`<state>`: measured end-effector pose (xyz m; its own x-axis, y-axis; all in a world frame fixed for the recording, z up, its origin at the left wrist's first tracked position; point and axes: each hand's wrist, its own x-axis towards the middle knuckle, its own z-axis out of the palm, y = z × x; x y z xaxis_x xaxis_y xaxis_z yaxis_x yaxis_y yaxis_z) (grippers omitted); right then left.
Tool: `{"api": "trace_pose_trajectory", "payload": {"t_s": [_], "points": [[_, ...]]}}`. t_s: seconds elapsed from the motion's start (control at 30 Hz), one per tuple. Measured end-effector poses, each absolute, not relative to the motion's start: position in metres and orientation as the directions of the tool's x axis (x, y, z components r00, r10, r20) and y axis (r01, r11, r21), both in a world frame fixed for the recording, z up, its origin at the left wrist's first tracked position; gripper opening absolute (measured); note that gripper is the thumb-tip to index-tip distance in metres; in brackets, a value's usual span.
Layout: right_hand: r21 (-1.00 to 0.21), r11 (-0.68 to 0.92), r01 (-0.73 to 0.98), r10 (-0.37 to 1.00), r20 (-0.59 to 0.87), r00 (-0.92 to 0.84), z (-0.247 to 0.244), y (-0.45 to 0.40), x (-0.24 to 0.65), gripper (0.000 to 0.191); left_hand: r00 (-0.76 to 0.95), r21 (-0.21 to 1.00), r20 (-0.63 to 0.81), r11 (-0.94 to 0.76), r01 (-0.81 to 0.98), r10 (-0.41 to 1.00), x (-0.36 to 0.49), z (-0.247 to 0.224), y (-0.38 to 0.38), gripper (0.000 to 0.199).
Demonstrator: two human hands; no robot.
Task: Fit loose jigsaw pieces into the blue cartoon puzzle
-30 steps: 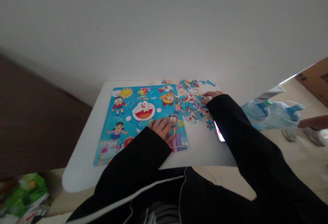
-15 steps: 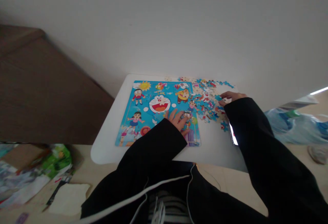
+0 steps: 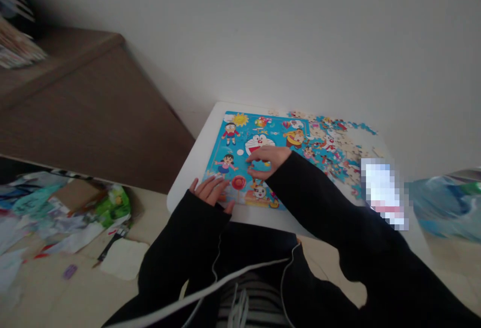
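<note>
Two hands are working on one jigsaw board [image 3: 235,137] lying on the bench [image 3: 221,107]. The left hand [image 3: 210,191] is resting open on its near edge. The right hand [image 3: 268,161] is pressing on its middle, holding a piece or not, I cannot tell. One heap of loose pieces [image 3: 334,150] is sitting beside the board

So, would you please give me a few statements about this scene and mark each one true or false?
The right hand rests on the jigsaw puzzle. True.
The left hand lifts a loose piece into the air. False: it lies open at the puzzle's near edge, holding nothing visible.
Loose puzzle pieces lie to the right of the puzzle. True.
The puzzle is lying on the floor. False: it lies on a white table.
</note>
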<state>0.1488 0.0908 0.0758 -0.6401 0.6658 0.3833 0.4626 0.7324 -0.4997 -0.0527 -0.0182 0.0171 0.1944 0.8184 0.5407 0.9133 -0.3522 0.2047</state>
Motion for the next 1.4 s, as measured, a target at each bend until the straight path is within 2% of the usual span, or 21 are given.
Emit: {"api": "trace_pose_trajectory", "payload": {"t_s": [0.1,0.2,0.33,0.47,0.6,0.7,0.83,1.17,1.4], "points": [[-0.485,0.718,0.500,0.644,0.187,-0.742,0.060,0.111,0.102,0.021,0.156,0.189,0.507,-0.286,0.939,0.848,-0.076,0.006,-0.021,0.038],[-0.489,0.728,0.481,0.594,0.098,-0.799,0.039,0.121,0.073,0.023,0.171,0.194,0.474,-0.292,0.937,0.864,-0.087,0.002,-0.023,0.037],[-0.547,0.712,0.441,0.592,0.128,-0.796,0.018,0.124,0.065,0.022,0.182,0.235,0.448,-0.312,0.921,0.875,-0.091,0.001,-0.023,0.033],[-0.579,0.708,0.405,0.599,0.187,-0.779,0.017,0.123,0.071,0.019,0.196,0.250,0.468,-0.342,0.906,0.862,-0.093,0.003,-0.017,0.028],[-0.618,0.658,0.430,0.685,0.255,-0.682,0.024,0.123,0.080,0.016,0.189,0.247,0.533,-0.365,0.898,0.825,-0.095,0.005,-0.007,0.026],[-0.630,0.624,0.462,0.724,0.244,-0.645,0.023,0.124,0.084,0.015,0.186,0.248,0.536,-0.365,0.897,0.823,-0.095,0.006,0.001,0.031],[-0.636,0.636,0.437,0.702,0.241,-0.671,0.015,0.122,0.083,0.015,0.204,0.254,0.484,-0.359,0.898,0.851,-0.091,0.004,0.009,0.032],[-0.655,0.635,0.410,0.711,0.289,-0.641,0.008,0.119,0.081,0.012,0.202,0.277,0.480,-0.366,0.888,0.854,-0.089,-0.005,0.012,0.032],[-0.686,0.581,0.439,0.776,0.303,-0.553,0.004,0.121,0.081,0.015,0.227,0.283,0.541,-0.429,0.858,0.810,-0.095,-0.014,0.018,0.033]]}}
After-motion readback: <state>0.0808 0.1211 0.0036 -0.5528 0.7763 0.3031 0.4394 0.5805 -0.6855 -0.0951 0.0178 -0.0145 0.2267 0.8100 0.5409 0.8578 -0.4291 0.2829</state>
